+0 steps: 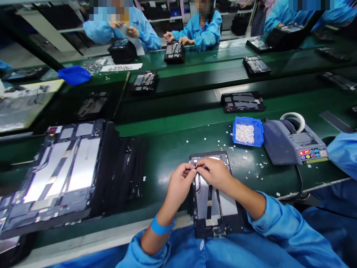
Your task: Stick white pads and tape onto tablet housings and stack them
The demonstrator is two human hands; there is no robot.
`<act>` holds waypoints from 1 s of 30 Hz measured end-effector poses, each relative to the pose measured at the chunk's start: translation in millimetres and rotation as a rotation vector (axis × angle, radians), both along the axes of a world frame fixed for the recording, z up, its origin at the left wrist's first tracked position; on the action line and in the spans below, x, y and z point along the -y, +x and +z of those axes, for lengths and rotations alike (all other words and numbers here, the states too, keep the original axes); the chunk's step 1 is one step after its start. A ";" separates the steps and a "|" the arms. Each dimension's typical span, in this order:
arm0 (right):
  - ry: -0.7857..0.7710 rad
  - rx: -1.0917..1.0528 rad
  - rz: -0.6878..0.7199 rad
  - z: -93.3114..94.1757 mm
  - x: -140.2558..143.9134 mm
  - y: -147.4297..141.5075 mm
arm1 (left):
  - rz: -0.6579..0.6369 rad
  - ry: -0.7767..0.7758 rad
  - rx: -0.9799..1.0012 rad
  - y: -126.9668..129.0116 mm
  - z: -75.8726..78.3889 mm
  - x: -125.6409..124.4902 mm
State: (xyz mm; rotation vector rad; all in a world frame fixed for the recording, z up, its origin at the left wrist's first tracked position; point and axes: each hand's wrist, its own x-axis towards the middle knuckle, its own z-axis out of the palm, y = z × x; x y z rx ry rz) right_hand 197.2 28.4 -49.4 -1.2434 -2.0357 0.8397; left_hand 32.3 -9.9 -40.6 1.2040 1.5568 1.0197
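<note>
An opened tablet (pixel 228 204) lies in front of me, its inner side facing up, with silver panels and dark flat cables showing. My left hand (pixel 181 182) is at its upper left corner, thumb and fingertips pinched together. From the other side my right hand (pixel 216 173) meets it, fingers also pinched, the tips of both hands almost touching. Whatever small dark piece sits between the fingertips is too small to name. Part of the tablet's top is hidden under my hands.
A tall stack of opened tablets (pixel 83 167) stands at left. Ahead to the right are a blue tray (pixel 262 136) of small white pieces and a grey tape dispenser (pixel 290 145). More tablets, including one tablet (pixel 244 102), lie on the green line. Co-workers sit opposite; a blue sleeve (pixel 344 152) is close at right.
</note>
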 end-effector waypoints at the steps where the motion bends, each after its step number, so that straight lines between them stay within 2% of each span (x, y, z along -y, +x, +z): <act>1: 0.004 0.007 0.006 -0.1 0.1 0.2 | -0.002 0.037 -0.056 -0.2 0.4 1.2; 6: 0.040 0.050 0.008 -2.8 0.7 1.8 | -0.039 0.202 -0.231 0.9 3.3 5.1; 13: 0.228 0.187 -0.093 -8.9 8.5 -9.2 | -0.026 0.199 -0.253 6.4 3.3 5.8; 15: 0.257 0.224 -0.101 -7.4 6.0 -4.2 | -0.021 0.164 -0.225 6.4 -0.2 4.3; 17: 0.232 0.247 -0.162 -2.1 -4.9 17.5 | 0.013 0.087 -0.141 5.1 -5.4 0.9; 19: 0.171 0.307 -0.349 6.5 -23.8 55.6 | 0.060 0.016 -0.020 3.0 -11.1 -4.0; 21: 0.099 0.472 -0.610 16.0 -44.0 97.2 | 0.086 -0.017 0.073 1.0 -15.8 -9.1; 23: 0.044 0.626 -0.711 23.1 -55.4 122.9 | 0.095 -0.022 0.109 0.0 -18.8 -12.7; 24: 0.049 0.639 -0.677 24.9 -55.4 125.0 | 0.099 -0.020 0.114 0.0 -19.7 -13.6; 26: 0.102 0.529 -0.451 24.3 -44.0 106.7 | 0.110 -0.009 0.108 0.7 -20.8 -13.8; 28: 0.148 0.367 -0.167 20.1 -23.9 68.1 | 0.123 0.005 0.087 2.0 -21.1 -12.0; 30: 0.143 0.307 -0.030 15.5 -5.9 28.0 | 0.131 0.020 0.061 3.4 -20.3 -8.9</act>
